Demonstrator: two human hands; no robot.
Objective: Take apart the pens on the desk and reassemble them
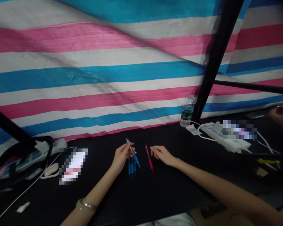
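"Head view, six o'clock: left hand (121, 158), what's held?"
"One blue pen (129, 145), pinched near mid-barrel, a controlled grip; more blue pens (132, 169) lie below."
"Right hand (162, 155)?"
"Loosely curled, empty, just beside a red pen (149, 159)."

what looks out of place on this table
The red pen by the right hand: it is the only red one, lying apart from the blue pens bunched below the left hand.
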